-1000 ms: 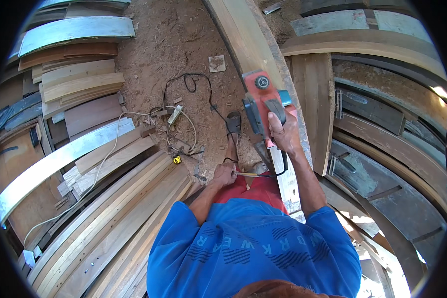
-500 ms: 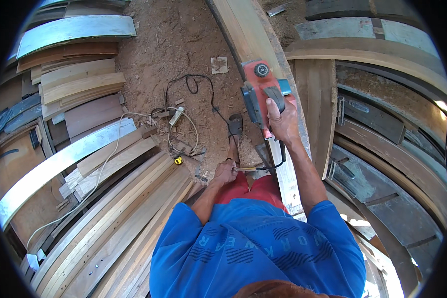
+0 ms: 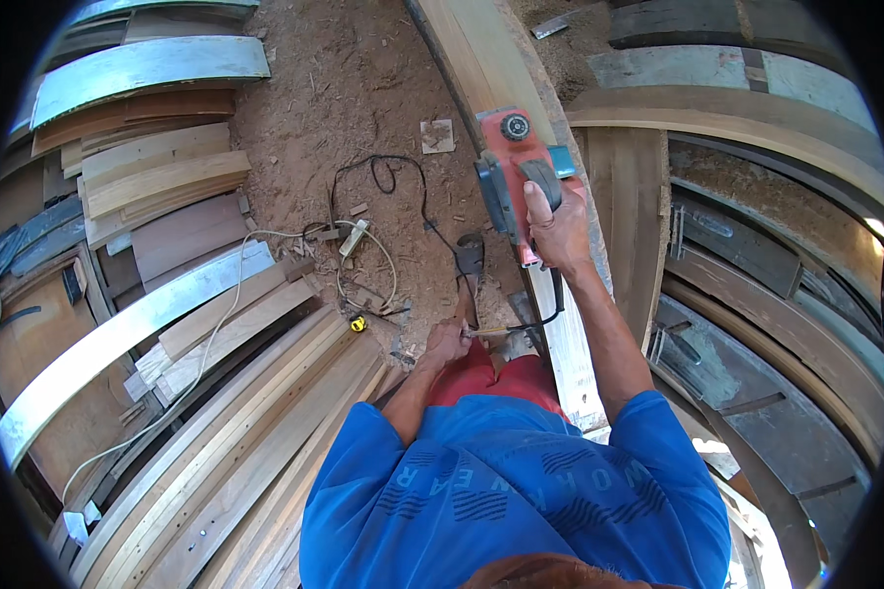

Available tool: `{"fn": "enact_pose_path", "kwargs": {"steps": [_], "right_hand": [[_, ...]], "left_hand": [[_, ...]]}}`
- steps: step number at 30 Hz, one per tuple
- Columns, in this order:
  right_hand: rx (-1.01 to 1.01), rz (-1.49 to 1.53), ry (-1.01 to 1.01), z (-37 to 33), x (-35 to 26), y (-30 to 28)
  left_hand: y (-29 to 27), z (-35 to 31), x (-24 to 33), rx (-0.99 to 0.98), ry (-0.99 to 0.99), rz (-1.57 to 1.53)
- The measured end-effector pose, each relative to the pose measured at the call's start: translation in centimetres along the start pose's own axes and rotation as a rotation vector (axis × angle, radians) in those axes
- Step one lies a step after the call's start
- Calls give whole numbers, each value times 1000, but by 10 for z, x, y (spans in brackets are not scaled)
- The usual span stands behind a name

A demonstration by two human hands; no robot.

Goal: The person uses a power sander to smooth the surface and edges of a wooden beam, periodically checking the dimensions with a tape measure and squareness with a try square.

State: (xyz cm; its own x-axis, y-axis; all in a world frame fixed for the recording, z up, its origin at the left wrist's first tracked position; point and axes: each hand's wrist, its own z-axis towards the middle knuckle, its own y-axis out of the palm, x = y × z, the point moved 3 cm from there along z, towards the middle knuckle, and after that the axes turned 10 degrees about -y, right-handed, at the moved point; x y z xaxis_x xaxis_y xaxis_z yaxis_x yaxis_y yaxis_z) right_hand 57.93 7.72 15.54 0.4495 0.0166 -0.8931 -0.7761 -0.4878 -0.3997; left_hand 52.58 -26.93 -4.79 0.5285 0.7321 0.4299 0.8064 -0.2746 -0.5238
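My right hand (image 3: pixel 560 228) is wrapped round the rear handle of a red electric hand planer (image 3: pixel 513 162) with a black knob on its front. The planer rests on a long, pale wooden board (image 3: pixel 476 49) running away from me. From its back end a black power cord (image 3: pixel 562 302) loops down toward my lap. My left hand (image 3: pixel 449 340) is closed on this cord near my left knee, where a thin yellowish stretch shows beside the fingers. The cord carries on past my foot across the ground.
Stacked planks (image 3: pixel 206 442) lie at left, with a yellow tape measure (image 3: pixel 358 323) at their end. A white power strip (image 3: pixel 354 239) and its pale cable lie on the shavings-covered dirt. More boards (image 3: pixel 624 226) and metal-fitted panels (image 3: pixel 727 344) crowd the right side.
The view has shifted slightly, so the surroundings sit a little lower. On the board, the planer has moved at most slightly forward; both hands keep their grip.
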Motion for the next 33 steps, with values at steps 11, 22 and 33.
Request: {"fn": "enact_pose_path", "kwargs": {"steps": [11, 22, 33], "right_hand": [[32, -2, -114, 38, -6, 12], [34, -12, -176, 86, -29, 19], [34, 16, -185, 143, -57, 41]], "left_hand": [[-19, 12, 2, -30, -56, 6], [-36, 22, 1, 7, -37, -123], [-72, 36, 11, 33, -20, -220]]}}
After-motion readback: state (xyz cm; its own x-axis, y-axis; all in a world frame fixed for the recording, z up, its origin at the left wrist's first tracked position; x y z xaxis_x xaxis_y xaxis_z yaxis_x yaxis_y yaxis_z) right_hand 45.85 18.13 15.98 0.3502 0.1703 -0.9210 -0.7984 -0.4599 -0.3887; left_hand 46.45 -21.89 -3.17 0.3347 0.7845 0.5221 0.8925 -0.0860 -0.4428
